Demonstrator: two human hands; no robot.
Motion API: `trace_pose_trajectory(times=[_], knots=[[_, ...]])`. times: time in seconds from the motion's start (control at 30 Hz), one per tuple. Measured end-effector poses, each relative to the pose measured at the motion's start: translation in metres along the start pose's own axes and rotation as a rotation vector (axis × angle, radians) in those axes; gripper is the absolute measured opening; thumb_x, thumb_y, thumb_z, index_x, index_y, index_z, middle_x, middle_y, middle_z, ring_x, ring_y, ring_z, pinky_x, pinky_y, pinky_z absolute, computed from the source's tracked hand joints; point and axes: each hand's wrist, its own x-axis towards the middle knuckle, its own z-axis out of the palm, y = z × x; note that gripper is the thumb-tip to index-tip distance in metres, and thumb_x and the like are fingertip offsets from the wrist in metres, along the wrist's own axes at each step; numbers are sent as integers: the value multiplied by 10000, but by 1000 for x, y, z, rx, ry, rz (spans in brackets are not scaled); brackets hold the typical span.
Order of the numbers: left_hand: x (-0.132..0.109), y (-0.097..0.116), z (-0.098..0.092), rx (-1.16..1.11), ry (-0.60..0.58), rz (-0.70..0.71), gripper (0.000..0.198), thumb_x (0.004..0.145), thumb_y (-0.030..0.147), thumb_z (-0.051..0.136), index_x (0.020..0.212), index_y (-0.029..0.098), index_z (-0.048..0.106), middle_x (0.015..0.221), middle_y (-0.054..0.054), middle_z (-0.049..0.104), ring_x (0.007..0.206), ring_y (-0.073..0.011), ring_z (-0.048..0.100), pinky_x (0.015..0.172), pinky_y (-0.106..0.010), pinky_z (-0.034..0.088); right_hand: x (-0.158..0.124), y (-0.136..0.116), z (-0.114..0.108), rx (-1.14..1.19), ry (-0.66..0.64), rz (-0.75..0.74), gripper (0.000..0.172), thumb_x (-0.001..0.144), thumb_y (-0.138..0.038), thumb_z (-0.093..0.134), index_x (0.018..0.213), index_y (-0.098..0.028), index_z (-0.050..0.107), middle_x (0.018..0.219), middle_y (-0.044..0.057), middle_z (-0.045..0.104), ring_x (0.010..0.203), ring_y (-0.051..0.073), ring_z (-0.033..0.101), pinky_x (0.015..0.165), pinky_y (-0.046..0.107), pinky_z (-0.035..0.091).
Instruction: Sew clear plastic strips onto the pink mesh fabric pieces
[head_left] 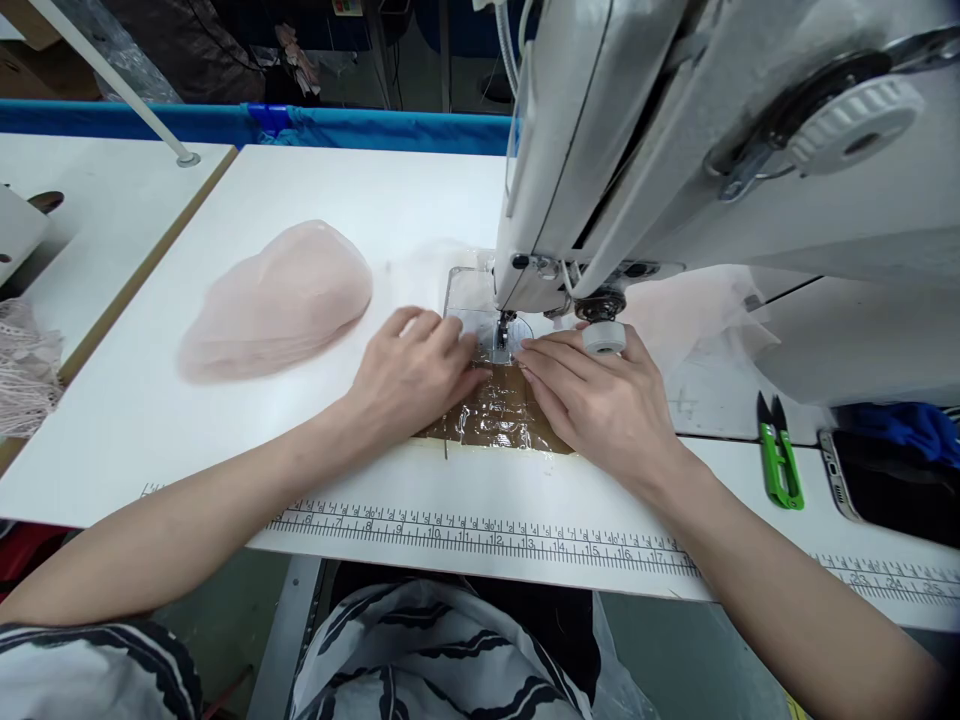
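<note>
My left hand (416,365) is just left of the presser foot (504,330), fingers curled down and thumb drawn in. Whatever lies under its fingertips is too sheer or too hidden to make out. On the other side, my right hand (600,400) rests low with its fingers together, their tips close to the foot. Sheer pale pink fabric (690,315) spreads out behind that hand and seems to run under its fingers. Beneath both hands is a brown patch covered in clear tape (499,415), in front of the needle plate. The sewing machine head (570,160) hides part of the work.
A soft pile of sheer pink pieces (285,300) lies on the white table to the left. Green-handled thread snips (780,455) and a phone (892,490) lie to the right. A printed ruler (465,535) runs along the front edge. Blue cloth (397,130) lines the back edge.
</note>
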Motion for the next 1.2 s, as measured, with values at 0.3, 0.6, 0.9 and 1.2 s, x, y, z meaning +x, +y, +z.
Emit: trace_pose_trajectory(times=[0.3, 0.6, 0.9, 1.2], knots=[[-11, 13, -23, -246, 279, 332, 193, 960, 282, 541, 875, 209, 698, 813, 10, 729, 671, -127, 662, 502, -255, 461, 4, -11, -4, 476, -19, -321, 272, 904, -41, 498, 940, -178, 730, 1012, 14, 780, 985, 175, 713, 964, 355, 552], [-8, 3, -6, -279, 41, -117, 232, 974, 273, 507, 846, 158, 663, 786, -10, 669, 599, -100, 579, 448, -230, 266, 0, -13, -12, 624, -32, 268, 282, 872, -125, 520, 1072, -197, 704, 938, 42, 762, 654, 146, 687, 620, 298, 576], [0, 0, -27, -1207, -212, -484, 125, 861, 302, 696, 870, 178, 705, 502, 59, 561, 376, -48, 407, 380, -183, 323, 15, 0, -26, 1184, -472, 748, 118, 850, -254, 649, 868, -165, 724, 500, -39, 626, 340, 90, 540, 338, 183, 364], [6, -7, -30, -1510, -583, -387, 99, 896, 241, 613, 886, 170, 681, 699, -39, 719, 605, -132, 683, 499, -201, 522, 15, 2, -26, 1309, -484, 734, 132, 823, -287, 700, 802, -157, 699, 522, -36, 629, 379, 76, 524, 367, 185, 395]])
